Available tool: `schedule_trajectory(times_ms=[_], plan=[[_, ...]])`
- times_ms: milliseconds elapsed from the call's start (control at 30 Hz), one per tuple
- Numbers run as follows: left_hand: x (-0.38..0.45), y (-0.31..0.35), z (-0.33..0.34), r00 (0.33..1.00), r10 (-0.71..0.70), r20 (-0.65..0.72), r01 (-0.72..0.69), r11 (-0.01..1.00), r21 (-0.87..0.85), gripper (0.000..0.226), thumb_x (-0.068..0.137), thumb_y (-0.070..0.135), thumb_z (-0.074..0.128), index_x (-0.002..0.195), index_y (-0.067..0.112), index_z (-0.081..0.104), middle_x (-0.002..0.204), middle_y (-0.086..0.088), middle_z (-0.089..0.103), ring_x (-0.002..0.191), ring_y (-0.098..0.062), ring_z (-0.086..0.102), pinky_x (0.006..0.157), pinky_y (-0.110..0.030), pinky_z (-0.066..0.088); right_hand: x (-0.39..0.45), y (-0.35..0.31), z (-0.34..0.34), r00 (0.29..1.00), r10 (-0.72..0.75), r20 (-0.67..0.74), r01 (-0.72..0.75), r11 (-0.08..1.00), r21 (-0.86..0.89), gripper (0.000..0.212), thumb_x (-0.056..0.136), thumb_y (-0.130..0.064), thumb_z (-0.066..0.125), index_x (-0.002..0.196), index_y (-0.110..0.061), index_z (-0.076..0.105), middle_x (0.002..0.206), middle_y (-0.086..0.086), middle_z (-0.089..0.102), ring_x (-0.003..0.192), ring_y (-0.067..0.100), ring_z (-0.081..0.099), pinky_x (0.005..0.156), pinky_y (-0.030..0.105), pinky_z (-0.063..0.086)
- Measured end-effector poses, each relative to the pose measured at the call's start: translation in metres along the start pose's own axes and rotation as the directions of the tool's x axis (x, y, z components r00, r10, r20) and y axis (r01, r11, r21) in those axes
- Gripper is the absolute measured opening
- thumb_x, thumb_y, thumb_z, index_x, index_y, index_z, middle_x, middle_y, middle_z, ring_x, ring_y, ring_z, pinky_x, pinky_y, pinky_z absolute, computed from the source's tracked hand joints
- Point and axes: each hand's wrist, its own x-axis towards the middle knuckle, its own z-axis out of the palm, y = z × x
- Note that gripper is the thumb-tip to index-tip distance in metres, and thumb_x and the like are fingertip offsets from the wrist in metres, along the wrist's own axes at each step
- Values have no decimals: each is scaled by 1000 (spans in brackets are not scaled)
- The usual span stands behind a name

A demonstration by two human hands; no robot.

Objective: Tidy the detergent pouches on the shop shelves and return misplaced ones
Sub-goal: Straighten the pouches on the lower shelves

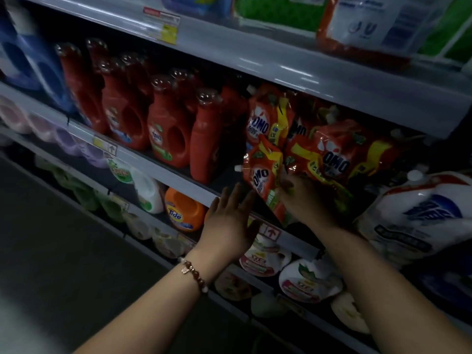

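While the right hand (pixel 304 198) grips the lower edge of a red pouch (pixel 265 175) at the middle shelf (pixel 153 164) front, the pouch leans, its long axis tilted, spout up-left; the left hand (pixel 229 221) waits open just left of it, fingers straight, touching nothing.

Scene dim overall, darkest at the floor (pixel 51 238) and in the recesses behind the bottles. Overhead light gives streaked glare along the shelf edges (pixel 293 72) and glints on the red pouches (pixel 332 154). Motion blur softens the upper packages; wide-angle distortion bends shelves toward the frame edges.
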Motion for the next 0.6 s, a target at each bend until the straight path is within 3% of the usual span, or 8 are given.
schedule_trajectory(times_ms=[200, 300, 367, 500, 600], plan=[[20, -9, 3, 996, 29, 88, -30, 1000, 3, 72, 100, 49, 45, 159, 32, 7, 167, -1, -3, 153, -29, -3, 124, -43, 9, 35, -9, 25, 987, 163, 13, -162, 984, -76, 66, 91, -51, 55, 144, -16, 39, 140, 16, 49, 129, 36, 45, 107, 47, 38], [22, -11, 4, 989, 0, 150, 3, 1000, -23, 72, 100, 49, 44, 157, 36, 2, 167, 1, -4, 153, -26, -5, 124, -41, 8, 41, -16, 35, 980, 199, -13, -198, 967, -159, 77, 86, -56, 61, 147, -15, 35, 144, 16, 44, 134, 38, 38, 109, 47, 35], [24, -14, 6, 979, -25, 203, 36, 998, -49, 71, 101, 50, 43, 157, 37, 3, 167, 3, -3, 153, -24, -4, 123, -40, 9, 44, -21, 41, 975, 224, -13, -223, 967, -125, 73, 89, -48, 62, 146, -12, 36, 145, 16, 44, 132, 38, 41, 107, 46, 38], [28, -19, 11, 972, -46, 229, 77, 988, -131, 69, 101, 50, 44, 158, 33, 10, 166, 5, 7, 153, -23, 7, 122, -40, 18, 46, -24, 38, 961, 273, -49, -276, 960, -46, 48, 98, -29, 54, 138, -4, 45, 135, 16, 52, 122, 33, 52, 86, 32, 45], [27, -17, 9, 964, -96, 250, 160, 954, -253, 64, 100, 45, 49, 156, 34, 19, 163, 2, 24, 148, -21, 25, 115, -35, 30, 47, -17, 35, 957, 291, -13, -283, 940, 192, 2, 96, -10, 53, 96, -8, 55, 89, 7, 56, 82, 21, 58, 50, 6, 36]])
